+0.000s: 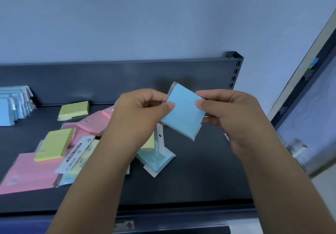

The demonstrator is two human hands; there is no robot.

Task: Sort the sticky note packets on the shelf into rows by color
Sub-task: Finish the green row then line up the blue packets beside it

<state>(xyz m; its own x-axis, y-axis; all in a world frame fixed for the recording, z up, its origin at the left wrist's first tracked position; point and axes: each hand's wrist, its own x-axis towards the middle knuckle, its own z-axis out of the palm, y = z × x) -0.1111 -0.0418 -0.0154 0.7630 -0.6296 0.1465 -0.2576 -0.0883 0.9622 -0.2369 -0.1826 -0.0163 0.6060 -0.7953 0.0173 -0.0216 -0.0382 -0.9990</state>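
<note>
Holding a square blue plastic-wrapped sticky note packet (182,111) above the dark metal shelf (200,175).
Left hand (140,114) and right hand (234,114) each pinch one edge.

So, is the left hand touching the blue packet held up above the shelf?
Touching. In the head view the left hand pinches the blue packet at its left edge, thumb on its face.

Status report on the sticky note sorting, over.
Left hand and right hand pinch blue packet over shelf. Blue row far left. Mixed pile of pink and yellow packets lies between.
</note>
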